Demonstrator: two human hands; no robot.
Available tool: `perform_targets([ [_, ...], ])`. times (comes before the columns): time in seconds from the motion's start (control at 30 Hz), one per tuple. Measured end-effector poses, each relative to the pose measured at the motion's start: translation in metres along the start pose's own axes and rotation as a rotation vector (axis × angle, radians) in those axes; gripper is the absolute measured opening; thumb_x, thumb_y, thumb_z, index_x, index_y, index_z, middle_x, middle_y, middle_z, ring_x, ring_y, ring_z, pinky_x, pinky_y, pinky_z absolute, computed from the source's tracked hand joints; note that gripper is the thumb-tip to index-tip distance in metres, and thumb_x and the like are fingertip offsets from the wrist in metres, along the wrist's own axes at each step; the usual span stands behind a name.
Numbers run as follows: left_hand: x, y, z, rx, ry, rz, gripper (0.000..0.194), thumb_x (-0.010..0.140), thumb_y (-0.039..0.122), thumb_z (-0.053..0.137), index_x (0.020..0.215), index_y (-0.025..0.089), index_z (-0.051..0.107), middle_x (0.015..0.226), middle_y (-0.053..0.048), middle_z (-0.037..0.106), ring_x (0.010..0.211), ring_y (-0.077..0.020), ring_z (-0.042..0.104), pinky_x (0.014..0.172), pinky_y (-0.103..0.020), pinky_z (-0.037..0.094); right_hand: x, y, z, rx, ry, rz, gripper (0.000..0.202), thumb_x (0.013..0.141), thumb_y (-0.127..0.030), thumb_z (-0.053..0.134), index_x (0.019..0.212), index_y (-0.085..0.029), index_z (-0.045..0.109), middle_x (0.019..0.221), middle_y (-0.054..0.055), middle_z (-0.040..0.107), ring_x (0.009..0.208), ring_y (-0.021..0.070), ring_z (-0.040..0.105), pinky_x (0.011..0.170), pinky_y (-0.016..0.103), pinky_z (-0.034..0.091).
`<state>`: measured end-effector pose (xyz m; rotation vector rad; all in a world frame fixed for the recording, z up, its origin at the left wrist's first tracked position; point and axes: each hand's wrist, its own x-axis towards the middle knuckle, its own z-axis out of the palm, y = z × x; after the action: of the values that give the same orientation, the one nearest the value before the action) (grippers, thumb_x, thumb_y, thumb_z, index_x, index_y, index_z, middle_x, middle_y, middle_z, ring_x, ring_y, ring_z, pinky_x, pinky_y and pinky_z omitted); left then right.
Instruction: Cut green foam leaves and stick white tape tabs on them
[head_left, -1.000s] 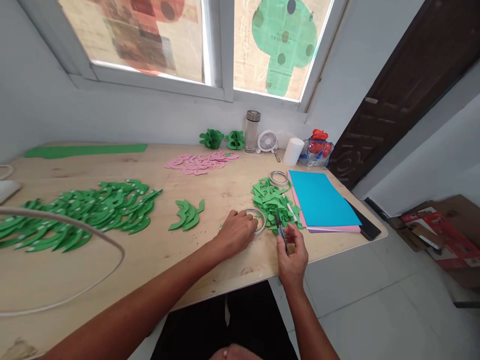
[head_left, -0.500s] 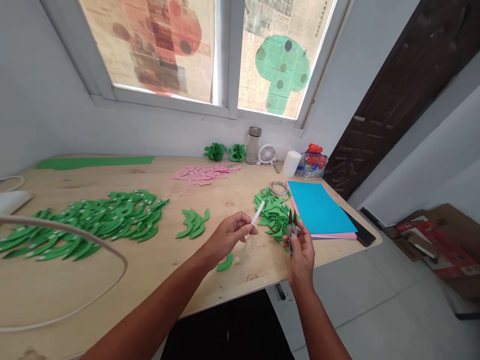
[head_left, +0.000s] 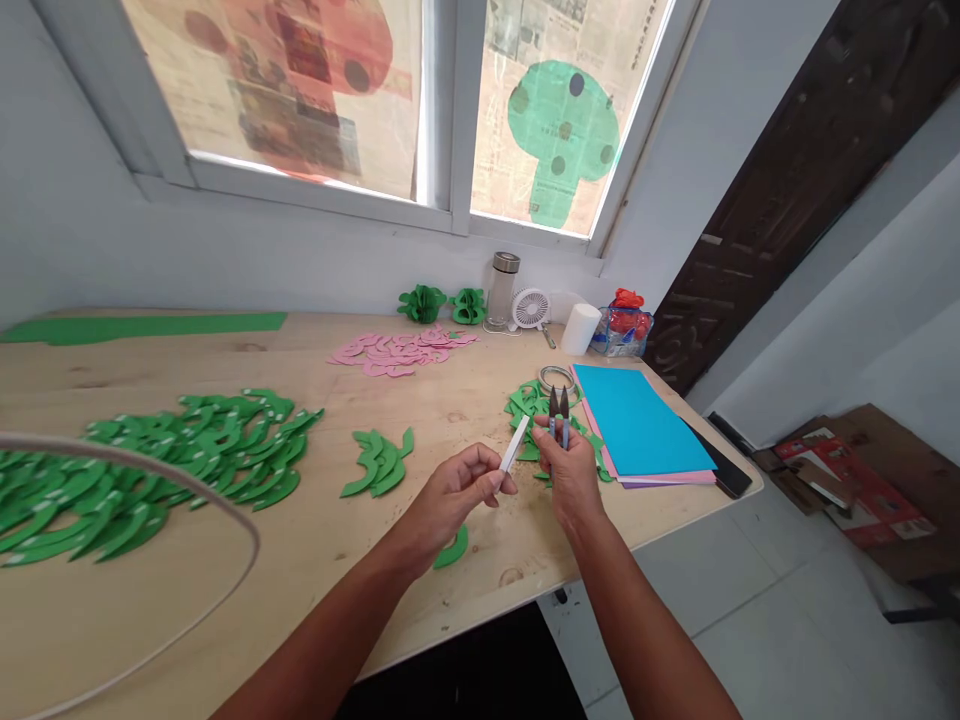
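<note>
Between the thumb and fingers of my left hand (head_left: 469, 485) is a narrow white strip (head_left: 514, 445), pointing up and to the right. My right hand (head_left: 571, 470) grips a small pair of thread snips (head_left: 559, 405), blades upward and a little apart. The two hands are close together, with the strip's tip near the right fingers. Behind them lies a heap of green cut-out pieces (head_left: 528, 398), partly covered by my right hand. One curved green piece (head_left: 452, 549) lies just under my left wrist, partly hidden. Several overlapping green pieces (head_left: 381, 462) rest to the left.
A large pile of green pieces with white patches (head_left: 202, 450) spreads at left, behind a blurred cable (head_left: 251, 545). Pink pieces (head_left: 401, 350), a tape roll (head_left: 556, 379), blue sheets (head_left: 637, 415), a glass bottle (head_left: 502, 290) and a small fan (head_left: 531, 309) are farther back.
My right hand has moved left and up with the snips, closer to the white strip. My left hand stays nearly in place. The view has shifted slightly.
</note>
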<state>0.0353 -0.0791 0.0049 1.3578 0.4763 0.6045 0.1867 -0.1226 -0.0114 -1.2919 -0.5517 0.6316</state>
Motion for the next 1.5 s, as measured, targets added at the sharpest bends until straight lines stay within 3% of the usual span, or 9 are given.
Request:
perform_targets([
  [0.23,0.001,-0.005,-0.007,-0.038,0.008,-0.037,0.017,0.078,0.035,0.06,0.077,0.018,0.054,0.079,-0.004,0.066,0.069,-0.015,0.054,0.066,-0.028,0.042,0.016,0.008,-0.004,-0.4,0.08,-0.217,0.028,0.073,-0.043,0.058,0.07,-0.016,0.059,0.056,-0.004,0.045,0.052,0.0102,0.037,0.049,0.023,0.029],
  [0.4,-0.005,-0.006,-0.007,-0.051,-0.006,-0.027,0.017,0.079,0.035,0.059,0.079,0.019,0.053,0.079,-0.004,0.067,0.07,-0.0154,0.053,0.066,-0.029,0.041,0.023,-0.001,-0.022,-0.507,0.079,-0.267,0.02,0.067,-0.035,0.064,0.07,-0.016,0.065,0.054,-0.004,0.046,0.055,0.0116,0.038,0.053,0.024,0.028],
  [0.5,-0.009,-0.004,-0.004,-0.032,-0.018,-0.009,0.017,0.079,0.034,0.059,0.078,0.019,0.052,0.077,-0.004,0.066,0.072,-0.016,0.053,0.067,-0.029,0.04,0.009,-0.009,-0.023,-0.426,0.052,-0.224,0.026,0.069,-0.039,0.064,0.079,-0.015,0.067,0.055,-0.005,0.044,0.054,0.0108,0.037,0.051,0.023,0.029],
  [0.63,-0.016,-0.003,0.003,0.013,-0.035,0.013,0.016,0.08,0.034,0.057,0.078,0.02,0.051,0.078,-0.003,0.065,0.073,-0.0162,0.053,0.067,-0.028,0.038,-0.017,-0.019,-0.014,-0.112,-0.136,0.005,0.034,0.072,-0.046,0.064,0.082,-0.015,0.066,0.048,-0.008,0.033,0.045,0.0077,0.026,0.043,0.022,0.022],
  [0.73,-0.021,-0.003,0.008,0.054,-0.034,0.023,0.015,0.081,0.034,0.056,0.078,0.02,0.051,0.078,-0.003,0.064,0.074,-0.0166,0.054,0.067,-0.028,0.038,-0.028,-0.025,-0.008,0.014,-0.155,0.06,0.036,0.068,-0.046,0.069,0.084,-0.014,0.064,0.048,-0.009,0.033,0.043,0.0061,0.024,0.042,0.021,0.019],
  [1.0,-0.032,-0.005,0.016,0.089,-0.028,0.065,0.011,0.083,0.03,0.055,0.08,0.019,0.053,0.08,-0.004,0.066,0.082,-0.0187,0.06,0.077,-0.03,0.04,-0.038,-0.039,-0.007,0.054,-0.124,0.033,0.028,0.064,-0.036,0.075,0.068,-0.016,0.055,0.049,-0.01,0.033,0.044,0.0048,0.025,0.042,0.021,0.019],
  [1.2,-0.044,-0.001,0.027,0.08,0.048,-0.018,0.012,0.081,0.031,0.057,0.081,0.02,0.051,0.077,-0.003,0.069,0.08,-0.0194,0.061,0.074,-0.03,0.04,-0.055,-0.047,-0.011,-0.043,-0.107,-0.052,0.024,0.068,-0.035,0.071,0.069,-0.017,0.055,0.057,-0.007,0.037,0.048,0.006,0.028,0.045,0.021,0.024],
  [1.33,-0.057,0.006,0.034,0.04,0.092,-0.061,0.02,0.081,0.029,0.056,0.099,0.02,0.052,0.068,0.0,0.067,0.072,-0.0179,0.06,0.07,-0.029,0.04,-0.07,-0.057,-0.013,-0.12,-0.097,-0.151,0.02,0.071,-0.034,0.07,0.071,-0.017,0.06,0.062,-0.004,0.045,0.053,0.0077,0.034,0.051,0.023,0.032],
  [1.5,-0.071,0.008,0.042,-0.153,0.023,-0.111,0.046,0.08,0.03,0.057,0.123,0.018,0.046,0.067,0.0,0.065,0.054,-0.0142,0.058,0.067,-0.032,0.044,-0.088,-0.061,-0.018,-0.176,-0.125,-0.168,0.016,0.073,-0.032,0.07,0.071,-0.017,0.063,0.062,-0.003,0.049,0.054,0.009,0.04,0.051,0.023,0.034],
])
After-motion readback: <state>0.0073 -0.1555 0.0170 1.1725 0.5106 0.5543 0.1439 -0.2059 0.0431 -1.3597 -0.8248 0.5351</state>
